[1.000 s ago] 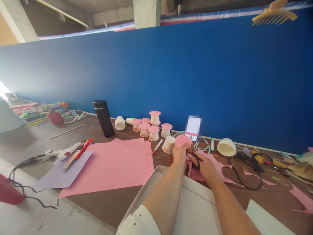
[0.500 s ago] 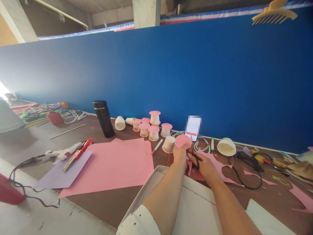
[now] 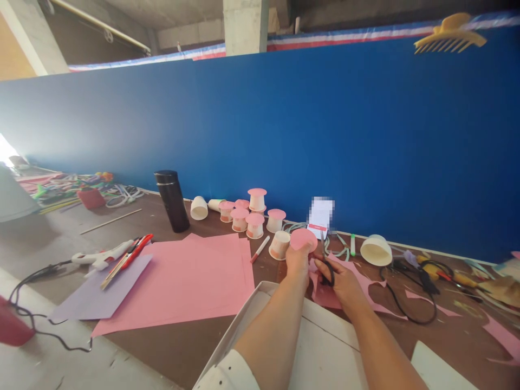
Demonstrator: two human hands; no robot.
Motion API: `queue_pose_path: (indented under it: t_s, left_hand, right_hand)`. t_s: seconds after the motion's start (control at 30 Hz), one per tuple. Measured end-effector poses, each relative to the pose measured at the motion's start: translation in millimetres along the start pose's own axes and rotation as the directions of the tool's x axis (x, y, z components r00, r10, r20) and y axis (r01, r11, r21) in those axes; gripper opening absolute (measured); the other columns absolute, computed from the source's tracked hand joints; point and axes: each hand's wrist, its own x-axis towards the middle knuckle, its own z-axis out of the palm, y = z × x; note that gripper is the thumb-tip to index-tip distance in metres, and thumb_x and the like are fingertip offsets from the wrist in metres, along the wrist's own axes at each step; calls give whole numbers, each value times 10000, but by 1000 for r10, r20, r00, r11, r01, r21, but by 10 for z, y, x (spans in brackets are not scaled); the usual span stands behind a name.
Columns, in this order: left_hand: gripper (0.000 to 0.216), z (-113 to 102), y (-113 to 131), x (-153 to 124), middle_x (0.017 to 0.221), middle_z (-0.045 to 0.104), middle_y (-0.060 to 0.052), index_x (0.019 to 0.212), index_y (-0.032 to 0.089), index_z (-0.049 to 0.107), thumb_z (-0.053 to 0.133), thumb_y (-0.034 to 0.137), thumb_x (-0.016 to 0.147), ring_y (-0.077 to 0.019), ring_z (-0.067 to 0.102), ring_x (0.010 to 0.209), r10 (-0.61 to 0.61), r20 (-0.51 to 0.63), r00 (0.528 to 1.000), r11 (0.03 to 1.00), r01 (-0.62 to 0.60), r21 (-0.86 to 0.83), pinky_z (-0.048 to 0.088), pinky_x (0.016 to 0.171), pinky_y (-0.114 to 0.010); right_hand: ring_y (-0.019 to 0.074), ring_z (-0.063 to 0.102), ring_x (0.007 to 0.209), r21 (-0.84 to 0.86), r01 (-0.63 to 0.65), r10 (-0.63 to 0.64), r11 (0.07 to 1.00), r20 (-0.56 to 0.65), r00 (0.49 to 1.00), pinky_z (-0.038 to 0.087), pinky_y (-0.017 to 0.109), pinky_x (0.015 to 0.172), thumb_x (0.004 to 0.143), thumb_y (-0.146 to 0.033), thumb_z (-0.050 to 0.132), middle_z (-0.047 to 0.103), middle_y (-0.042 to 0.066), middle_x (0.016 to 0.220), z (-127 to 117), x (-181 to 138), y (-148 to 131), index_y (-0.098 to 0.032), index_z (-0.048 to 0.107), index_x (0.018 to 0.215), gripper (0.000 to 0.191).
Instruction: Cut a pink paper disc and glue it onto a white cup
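My left hand is closed on a round pink paper disc, held up above the brown table. My right hand grips black-handled scissors with the blades pointing up beside the disc's right edge. Under my hands lie pink paper offcuts. A paper cup lies on its side just left of the disc. Behind it stand several upturned cups with pink disc tops.
A large pink sheet and a lilac sheet cover the table's left. A glue gun, red cutter, black flask, marker, white bowl, cables. A white box sits under my forearms.
The scissors have tilted more upright next to the disc, and the view has tipped slightly upward. Both hands stay in about the same place.
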Motion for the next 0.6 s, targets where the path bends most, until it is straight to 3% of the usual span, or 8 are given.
queue_pose_path:
  t_s: [0.1,0.23,0.43,0.6]
  left_hand:
    - [261,16,44,-34,639,563,7,770,139,645,796,226,575,-91,449,529,47,-2,999,995,-47,88,350,540,-255]
    - [254,17,64,-94,575,532,27,709,141,629,791,253,549,-66,419,510,11,108,994,994,-22,106,310,523,-220]
    - [323,-10,54,-136,599,577,4,758,136,687,839,297,523,-82,496,564,-118,204,972,980,81,181,335,552,-205]
    - [355,-45,19,-127,571,563,3,721,132,685,874,353,518,-84,467,548,-172,308,936,959,88,269,321,549,-222]
  right_hand:
    - [136,568,588,222,-47,71,974,-97,993,432,236,514,659,-481,847,658,-11,638,6,12,9,-207,760,1090,518]
    - [110,572,631,423,3,91,906,-203,975,363,169,434,612,-401,896,676,-3,714,2,22,-42,-226,750,1077,518]
    - [99,567,648,586,58,138,808,-284,949,356,143,422,516,-300,934,654,-27,709,-22,6,-162,-247,748,1016,536]
    - [85,533,603,599,78,123,797,-287,950,352,148,420,495,-298,929,626,-42,685,-35,18,-161,-240,745,961,504]
